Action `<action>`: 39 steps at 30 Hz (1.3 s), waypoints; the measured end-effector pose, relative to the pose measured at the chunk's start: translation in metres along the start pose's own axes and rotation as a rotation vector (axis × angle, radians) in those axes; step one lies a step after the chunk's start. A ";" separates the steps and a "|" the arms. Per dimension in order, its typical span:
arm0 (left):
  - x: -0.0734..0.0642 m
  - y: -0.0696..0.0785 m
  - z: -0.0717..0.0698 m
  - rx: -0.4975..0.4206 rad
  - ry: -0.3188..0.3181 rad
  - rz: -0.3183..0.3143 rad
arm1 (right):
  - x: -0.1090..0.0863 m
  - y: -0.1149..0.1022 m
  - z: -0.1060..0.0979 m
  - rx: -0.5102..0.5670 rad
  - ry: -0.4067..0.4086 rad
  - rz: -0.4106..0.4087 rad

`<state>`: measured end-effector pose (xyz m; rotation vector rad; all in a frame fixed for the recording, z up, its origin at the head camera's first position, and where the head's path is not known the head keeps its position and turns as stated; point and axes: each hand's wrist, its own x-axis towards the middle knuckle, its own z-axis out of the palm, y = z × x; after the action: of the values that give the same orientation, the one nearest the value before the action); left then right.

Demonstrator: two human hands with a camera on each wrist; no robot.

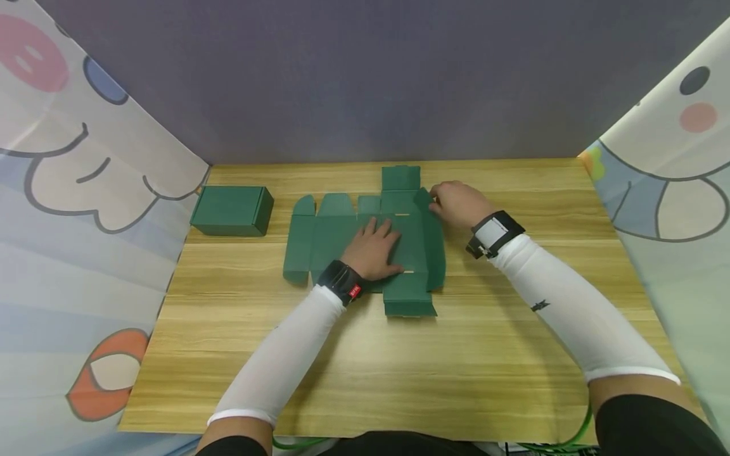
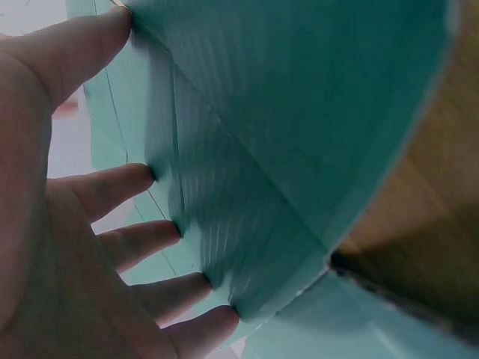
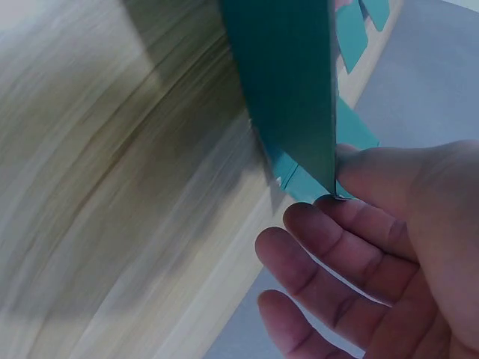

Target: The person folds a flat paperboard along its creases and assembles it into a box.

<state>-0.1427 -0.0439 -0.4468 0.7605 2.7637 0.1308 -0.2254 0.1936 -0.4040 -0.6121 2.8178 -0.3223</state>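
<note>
Unfolded green cardboard box blank [image 1: 407, 244] lies mid-way across the pale wood-grain tabletop [image 1: 485, 354]; my left hand [image 1: 371, 253], fingers spread, presses it, likely for steadiness, while my curled right hand [image 1: 459, 204] pinches the raised green side flap [image 1: 436, 250] near its far corner. Closed green cardboard box [image 1: 228, 210] sits apart, leftward.

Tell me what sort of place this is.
Probably a small enclosed work booth: a wooden table fills the floor space in view, with cartoon-printed panels on both sides and a plain grey wall behind.

Soft shadows on tabletop [image 1: 496, 367]; wrist views hazy.
</note>
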 end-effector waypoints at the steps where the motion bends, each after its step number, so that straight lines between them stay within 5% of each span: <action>1: 0.000 0.000 0.000 0.001 0.003 0.001 | 0.001 -0.002 0.001 0.000 0.008 -0.002; 27: 0.002 -0.003 0.003 -0.008 0.008 0.006 | 0.015 -0.024 0.000 -0.032 0.005 -0.046; 35: 0.008 -0.016 -0.005 -0.147 0.012 0.025 | 0.011 -0.028 -0.005 -0.081 0.016 -0.055; 39: 0.012 -0.033 -0.013 -0.218 0.088 0.002 | 0.011 -0.031 -0.005 -0.082 0.029 -0.040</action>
<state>-0.1720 -0.0664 -0.4419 0.7147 2.7696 0.4680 -0.2247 0.1626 -0.3932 -0.6877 2.8614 -0.2249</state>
